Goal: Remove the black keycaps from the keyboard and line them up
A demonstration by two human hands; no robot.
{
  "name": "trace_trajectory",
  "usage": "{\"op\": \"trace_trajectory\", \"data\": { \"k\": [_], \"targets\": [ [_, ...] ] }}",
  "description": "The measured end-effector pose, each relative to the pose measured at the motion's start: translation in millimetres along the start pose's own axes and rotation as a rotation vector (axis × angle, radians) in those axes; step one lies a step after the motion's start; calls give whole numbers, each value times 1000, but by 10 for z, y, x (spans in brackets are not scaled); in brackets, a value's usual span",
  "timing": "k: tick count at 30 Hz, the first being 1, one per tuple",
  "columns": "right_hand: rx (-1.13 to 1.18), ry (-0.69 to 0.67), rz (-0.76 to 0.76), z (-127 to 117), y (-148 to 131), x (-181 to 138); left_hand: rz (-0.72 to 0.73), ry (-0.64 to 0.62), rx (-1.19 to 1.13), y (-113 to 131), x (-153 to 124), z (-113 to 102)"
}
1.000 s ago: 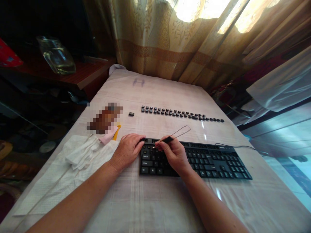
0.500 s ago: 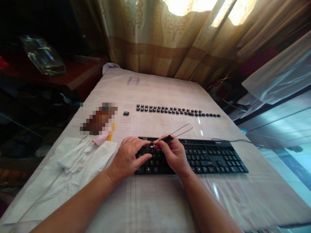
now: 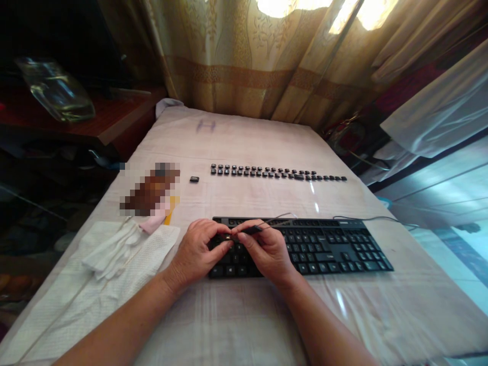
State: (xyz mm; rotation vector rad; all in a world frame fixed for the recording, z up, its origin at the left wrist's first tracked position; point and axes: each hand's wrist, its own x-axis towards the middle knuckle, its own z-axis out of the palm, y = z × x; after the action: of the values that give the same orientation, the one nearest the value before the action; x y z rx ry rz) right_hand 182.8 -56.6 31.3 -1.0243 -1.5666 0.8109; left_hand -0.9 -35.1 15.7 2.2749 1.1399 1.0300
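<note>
A black keyboard [image 3: 331, 249] lies across the cloth-covered surface, with both hands over its left part. My right hand [image 3: 267, 249] is closed on a wire keycap puller [image 3: 253, 230]. The puller's dark handle is in my fingers and its thin wire loop points away to the upper right. My left hand [image 3: 200, 246] is closed in a pinch, thumb and forefinger around a small dark keycap [image 3: 227, 237] with a shiny spot. The fingertips of both hands meet there, partly hiding it.
Two rows of loose keycaps [image 3: 261, 173] lie behind the keyboard, and a single keycap [image 3: 194, 179] sits left of them. White gloves [image 3: 110, 249] rest on a white cloth [image 3: 152, 254] at the left. A glass jar [image 3: 57, 94] stands on a wooden cabinet [image 3: 114, 124].
Both hands have drawn slightly left and closer together. The left thumb and forefinger have closed in around the keycap. The puller's wire loop has tipped lower.
</note>
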Motion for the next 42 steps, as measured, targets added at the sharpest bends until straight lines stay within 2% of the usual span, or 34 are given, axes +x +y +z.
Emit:
{"op": "trace_trajectory", "data": {
  "k": [6, 11, 17, 22, 24, 28, 32, 36, 42],
  "targets": [
    [-30, -23, -154, -29, -26, 11, 15, 58, 71, 12, -7, -7],
    [16, 15, -156, -52, 13, 15, -13, 106, 65, 19, -13, -11],
    [-42, -54, -218, -103, -16, 24, -13, 121, 86, -43, -15, -42],
    [-72, 12, -224, -216, 17, 40, -15, 134, 46, -69, 1, -89],
    [-149, 76, -214, -283, 87, 57, -44, 113, -3, -60, 4, -104],
    [-463, 169, -188, -439, 284, 84, -102, 50, -112, -33, -9, -111],
    [-709, 64, -181, -550, 423, 80, -212, 1, -221, -27, -30, -101],
    [-888, -61, -134, -569, 439, 66, -306, -30, -357, -12, -23, -112],
    [-982, -105, -90, -596, 377, 78, -397, -46, -528, 22, 5, -135]
  ]
}}
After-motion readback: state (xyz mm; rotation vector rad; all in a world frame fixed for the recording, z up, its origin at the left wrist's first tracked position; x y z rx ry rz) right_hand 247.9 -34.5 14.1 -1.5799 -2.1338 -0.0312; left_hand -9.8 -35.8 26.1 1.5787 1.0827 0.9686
